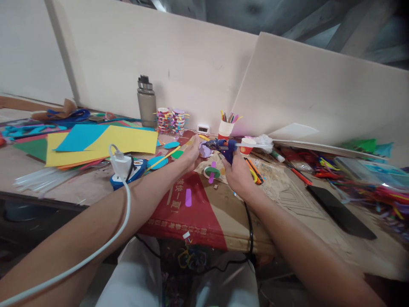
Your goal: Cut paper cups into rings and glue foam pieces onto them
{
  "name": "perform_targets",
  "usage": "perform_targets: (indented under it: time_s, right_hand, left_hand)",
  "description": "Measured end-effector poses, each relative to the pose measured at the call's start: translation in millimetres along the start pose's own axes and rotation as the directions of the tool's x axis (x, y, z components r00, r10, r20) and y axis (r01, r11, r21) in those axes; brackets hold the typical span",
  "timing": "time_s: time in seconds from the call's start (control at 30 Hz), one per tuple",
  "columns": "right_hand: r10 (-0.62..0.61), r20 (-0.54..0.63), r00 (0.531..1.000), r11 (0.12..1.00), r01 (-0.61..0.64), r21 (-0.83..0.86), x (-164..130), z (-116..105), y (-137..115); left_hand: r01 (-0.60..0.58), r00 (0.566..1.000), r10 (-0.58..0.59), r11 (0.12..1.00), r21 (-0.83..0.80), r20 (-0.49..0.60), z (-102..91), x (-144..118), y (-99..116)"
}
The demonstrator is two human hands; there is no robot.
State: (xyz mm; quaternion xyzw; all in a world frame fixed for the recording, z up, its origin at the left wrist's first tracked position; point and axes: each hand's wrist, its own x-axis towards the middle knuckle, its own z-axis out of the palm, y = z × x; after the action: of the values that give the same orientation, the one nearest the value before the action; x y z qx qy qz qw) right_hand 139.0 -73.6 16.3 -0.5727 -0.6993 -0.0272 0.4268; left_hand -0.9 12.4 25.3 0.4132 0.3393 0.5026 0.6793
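Glue gun [223, 148] gripped in my right hand [238, 172], nozzle at 9 o'clock touching lilac piece [203, 149] pinched in my left hand [191, 154]; paper cup [225, 128] at 12.

Matt yellow paper sheets [128, 140] lie on worn cardboard [287, 196] beside a glossy blue plastic glue gun [225, 148].

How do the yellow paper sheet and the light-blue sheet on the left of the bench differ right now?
The yellow sheet is the larger and lies underneath; the light-blue sheet is smaller and rests on top of it, covering its left part. The yellow sheet reaches further right, towards the left hand; the light-blue one stays further away from it. Both lie flat on the bench and neither hand touches them; the right hand grips the glue gun.
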Motion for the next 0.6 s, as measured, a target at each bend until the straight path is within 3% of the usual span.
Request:
perform_targets:
  time_s: [0.23, 0.6]
  right_hand:
    - [0.022, 0.044, 0.999, 0.999, -0.02, -0.031, -3.7, -0.7, -1.0]
    - [0.032, -0.013, 0.999, 0.999, -0.033, -0.028, -3.6, -4.4, 5.5]
  left_hand:
    - [-0.022, 0.999, 0.021, 1.0, -0.019, -0.039, -2.2, 0.3, 3.2]
    - [-0.055, 0.998, 0.051, 0.995, -0.079, -0.045, -4.5, 4.4, 6.2]
